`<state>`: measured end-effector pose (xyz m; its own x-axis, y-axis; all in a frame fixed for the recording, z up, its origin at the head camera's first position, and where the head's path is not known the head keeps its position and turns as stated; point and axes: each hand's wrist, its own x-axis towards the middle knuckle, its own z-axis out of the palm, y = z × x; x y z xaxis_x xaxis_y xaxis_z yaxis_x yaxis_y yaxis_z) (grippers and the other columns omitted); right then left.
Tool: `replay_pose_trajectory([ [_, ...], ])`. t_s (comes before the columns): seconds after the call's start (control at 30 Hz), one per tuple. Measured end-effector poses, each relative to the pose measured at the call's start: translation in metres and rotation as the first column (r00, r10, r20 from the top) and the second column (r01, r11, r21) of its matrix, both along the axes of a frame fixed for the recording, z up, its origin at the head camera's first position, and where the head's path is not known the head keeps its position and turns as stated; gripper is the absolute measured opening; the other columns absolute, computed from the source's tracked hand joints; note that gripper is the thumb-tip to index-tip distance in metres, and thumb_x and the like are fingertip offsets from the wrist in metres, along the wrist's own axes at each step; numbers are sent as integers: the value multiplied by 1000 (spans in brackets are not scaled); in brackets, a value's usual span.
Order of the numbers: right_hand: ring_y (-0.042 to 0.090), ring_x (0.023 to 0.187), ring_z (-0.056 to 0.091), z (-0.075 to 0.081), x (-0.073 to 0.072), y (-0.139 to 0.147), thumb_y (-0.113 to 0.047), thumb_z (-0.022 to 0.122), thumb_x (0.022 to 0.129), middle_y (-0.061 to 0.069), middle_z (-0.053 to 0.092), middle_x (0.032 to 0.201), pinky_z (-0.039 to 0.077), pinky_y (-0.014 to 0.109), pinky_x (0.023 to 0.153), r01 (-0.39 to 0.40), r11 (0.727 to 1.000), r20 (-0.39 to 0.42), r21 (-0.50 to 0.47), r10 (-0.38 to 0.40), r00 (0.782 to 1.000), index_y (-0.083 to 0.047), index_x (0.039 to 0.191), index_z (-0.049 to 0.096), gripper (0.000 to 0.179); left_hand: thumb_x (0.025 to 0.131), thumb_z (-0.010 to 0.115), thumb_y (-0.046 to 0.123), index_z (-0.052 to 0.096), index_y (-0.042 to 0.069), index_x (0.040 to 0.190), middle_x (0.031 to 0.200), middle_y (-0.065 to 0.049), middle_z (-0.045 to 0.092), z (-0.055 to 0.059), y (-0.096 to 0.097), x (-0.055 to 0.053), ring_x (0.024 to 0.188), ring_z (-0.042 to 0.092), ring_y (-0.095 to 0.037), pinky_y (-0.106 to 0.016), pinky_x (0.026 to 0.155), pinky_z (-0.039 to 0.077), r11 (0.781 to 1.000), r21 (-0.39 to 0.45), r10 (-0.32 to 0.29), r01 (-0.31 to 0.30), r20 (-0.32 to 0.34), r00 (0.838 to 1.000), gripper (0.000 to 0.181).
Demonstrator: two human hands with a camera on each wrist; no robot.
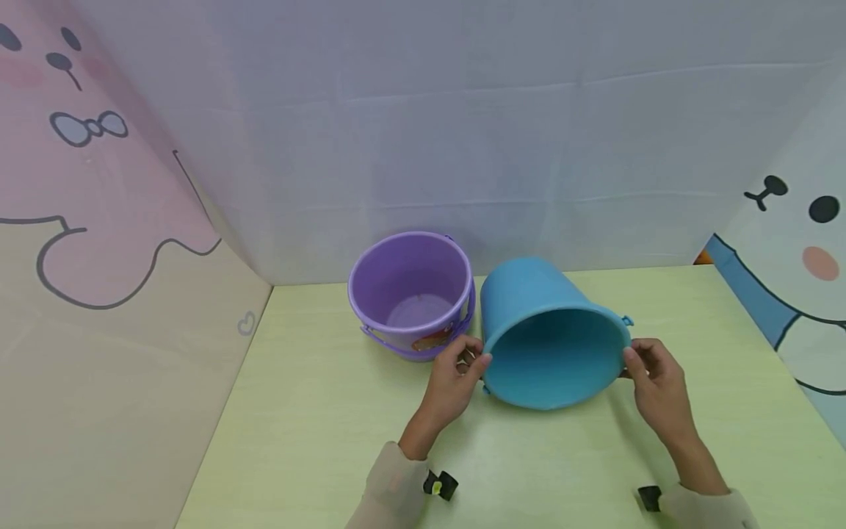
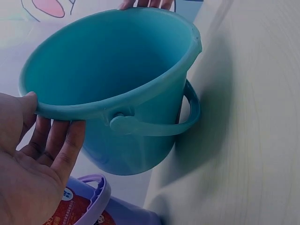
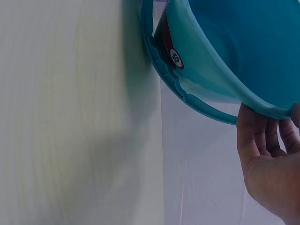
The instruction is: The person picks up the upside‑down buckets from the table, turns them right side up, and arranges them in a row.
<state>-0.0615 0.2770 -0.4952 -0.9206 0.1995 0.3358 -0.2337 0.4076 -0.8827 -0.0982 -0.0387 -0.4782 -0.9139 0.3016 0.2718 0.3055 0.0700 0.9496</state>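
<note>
A blue bucket (image 1: 555,360) is tipped so that its mouth faces toward me in the head view. My left hand (image 1: 454,375) pinches its rim at the left, thumb on top and fingers under the lip in the left wrist view. On the opposite side my right hand (image 1: 661,389) grips the rim between thumb and fingers. The bucket's handle (image 2: 164,129) hangs down on the table side. Just left of it a purple bucket (image 1: 410,283) stands upright, its inside bare. My left hand is close to the purple bucket's lower right side.
Both buckets are on or above a pale yellow-green table (image 1: 317,441). A white cloth wall (image 1: 463,147) rises behind the table's back edge. Cartoon-printed panels (image 1: 119,242) flank the left and right sides.
</note>
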Motion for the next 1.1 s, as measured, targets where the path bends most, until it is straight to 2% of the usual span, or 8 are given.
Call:
replay_pose_trajectory([
  [0.17,-3,87,62,2,0,-1,1,50,110,-15,58,101,57,11,72,8,1000,-5,3,-8,1000,13,120,56,16,105,64,4,63,-4,112,97,-20,64,1,0,0,79,61,-13,-21,66,53,1000,-6,2,-2,1,1000,11],
  [0.4,-3,83,61,7,-1,-2,2,52,109,-16,59,99,56,10,70,34,999,-7,4,-34,999,12,118,57,14,106,63,5,62,-4,111,97,-21,63,2,0,0,77,59,-9,-21,64,52,1000,14,-5,5,-4,1000,11],
  [0.67,-4,84,60,14,1,-4,1,53,109,-17,58,99,54,8,71,75,997,2,16,-75,997,11,120,57,16,106,62,2,61,-7,111,93,-22,61,3,0,0,74,60,-12,-36,66,61,998,61,-21,22,-7,1000,11],
  [0.8,-3,86,59,14,5,-5,-1,52,110,-13,59,101,54,8,73,79,997,14,0,-79,997,12,124,55,19,106,61,1,60,-8,111,91,-22,60,4,2,1,73,61,-12,-33,67,61,997,80,-23,23,-2,1000,11],
  [1.1,-1,86,64,10,10,-5,-1,50,111,-11,60,102,58,12,74,24,999,23,-38,-23,999,7,125,54,17,106,59,1,57,-10,111,88,-23,56,7,3,1,75,55,-6,-22,69,59,994,111,-14,9,45,999,11],
])
